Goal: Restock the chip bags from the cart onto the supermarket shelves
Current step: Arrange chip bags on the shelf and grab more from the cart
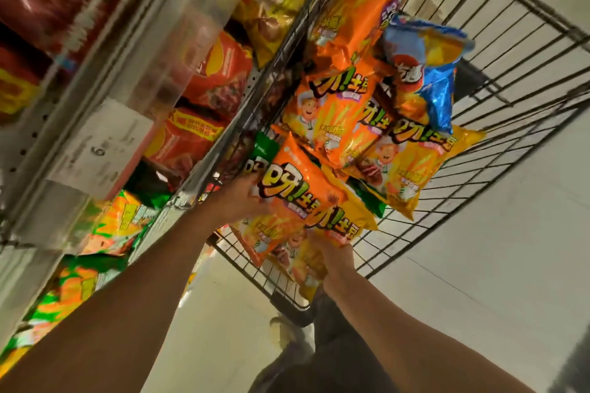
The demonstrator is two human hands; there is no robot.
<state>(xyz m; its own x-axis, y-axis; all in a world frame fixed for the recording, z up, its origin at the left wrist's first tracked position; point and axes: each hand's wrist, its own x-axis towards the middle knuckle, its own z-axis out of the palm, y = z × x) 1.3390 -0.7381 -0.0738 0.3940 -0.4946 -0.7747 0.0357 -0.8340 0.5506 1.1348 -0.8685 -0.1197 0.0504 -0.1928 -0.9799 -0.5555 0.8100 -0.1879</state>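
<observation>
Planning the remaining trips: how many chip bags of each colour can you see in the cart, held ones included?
Orange bags: 4
Yellow bags: 2
Blue bag: 1
Green bag: 1
Total: 8 visible; overlaps may hide more.

Pale floor (479,265), white price label (102,147), a shoe (282,333).

The wire cart (479,51) holds orange, yellow and blue chip bags (332,112).

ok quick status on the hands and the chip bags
Left hand grips orange chip bag. Right hand holds yellow chip bag from below. Both over wire cart; nothing blocking.
</observation>
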